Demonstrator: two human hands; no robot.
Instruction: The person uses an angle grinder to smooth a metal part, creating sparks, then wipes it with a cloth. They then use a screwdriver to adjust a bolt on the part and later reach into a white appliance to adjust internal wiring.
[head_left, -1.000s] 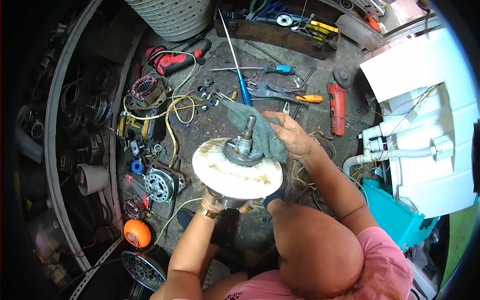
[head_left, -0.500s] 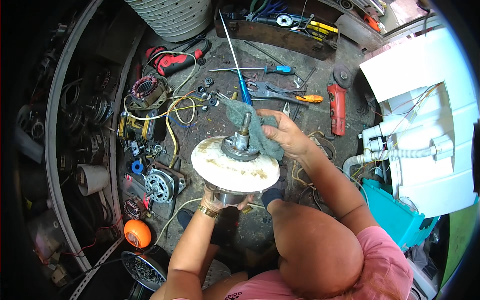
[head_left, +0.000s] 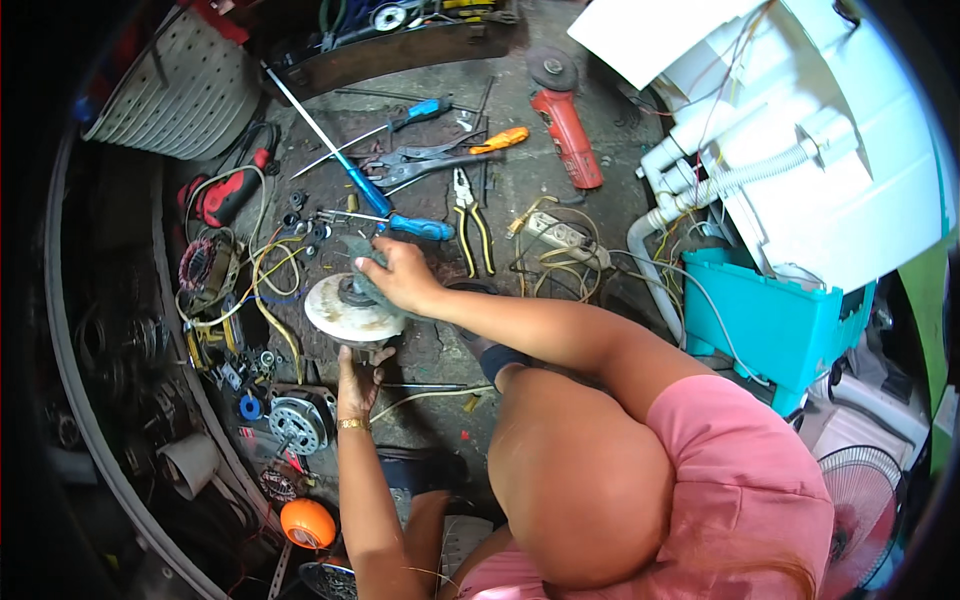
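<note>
Low over the floor is a round white disc part (head_left: 345, 313), smeared brown, with a dark metal hub on top and a metal body below. My left hand (head_left: 357, 385) grips it from underneath, its fingers round the metal body. In my right hand (head_left: 402, 275) is a grey-green rag (head_left: 368, 285), pressed round the hub in the middle of the disc. Rag and fingers hide the upright shaft. Just beyond lie a short blue screwdriver (head_left: 422, 228) and a long blue-handled screwdriver (head_left: 372, 197).
Yellow-handled pliers (head_left: 468, 225), a red angle grinder (head_left: 566, 140) and a power strip (head_left: 565, 238) lie ahead and right. Motor parts (head_left: 300, 425) and an orange ball-shaped object (head_left: 308, 524) are at left. A teal crate (head_left: 765, 315) stands right, beside white panels.
The disc part has gone down and away from me, with both hands still on it. The rag now covers the shaft that showed before. My view has swung to the right.
</note>
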